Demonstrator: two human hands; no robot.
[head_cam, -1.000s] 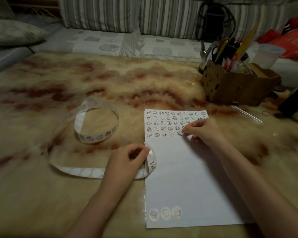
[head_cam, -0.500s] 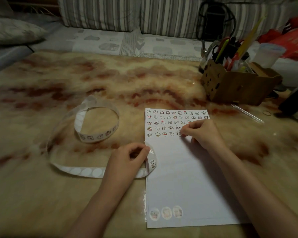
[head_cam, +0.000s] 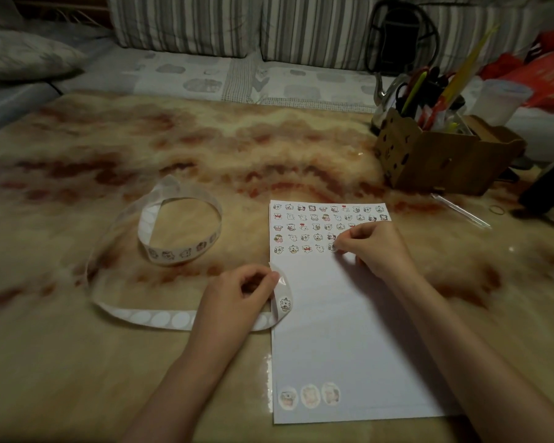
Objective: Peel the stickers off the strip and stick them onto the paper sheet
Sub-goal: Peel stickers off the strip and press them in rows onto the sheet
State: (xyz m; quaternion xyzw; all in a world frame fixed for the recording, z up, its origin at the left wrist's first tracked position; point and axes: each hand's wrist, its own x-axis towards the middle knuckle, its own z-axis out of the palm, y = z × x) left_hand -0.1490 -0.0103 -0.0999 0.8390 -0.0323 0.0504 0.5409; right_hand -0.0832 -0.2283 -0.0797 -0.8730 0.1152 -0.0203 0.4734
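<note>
Stickers (head_cam: pixel 301 227) in small rows across the far end of the paper sheet (head_cam: pixel 349 330), five rows, the nearest row only partly filled. Three larger oval stickers (head_cam: pixel 309 395) at the sheet's near left corner. Sheet flat on the marbled brown table (head_cam: pixel 205 148), right of centre.

Sticker strip (head_cam: pixel 160 318) looping over the table left of the sheet: far part curled into a ring (head_cam: pixel 179 231) with printed stickers on its near side, near part showing blank white circles, one cartoon sticker (head_cam: pixel 285 304) on the bend that overlaps the sheet's left edge.

Left hand (head_cam: pixel 237 298) curled, thumb and forefinger pinched on the strip's end at the sheet's edge. Right hand (head_cam: pixel 375 247) curled over the sheet, fingertips pressed down at the end of the nearest sticker row, on a sticker (head_cam: pixel 332 247) lying there; whether gripped or merely pressed, cannot tell.

Cardboard box (head_cam: pixel 442 161) at the far right of the table, crammed with pens, scissors and a yellow ruler-like stick standing upright. Translucent plastic cup (head_cam: pixel 499 100) just behind it, contents unclear.
</note>
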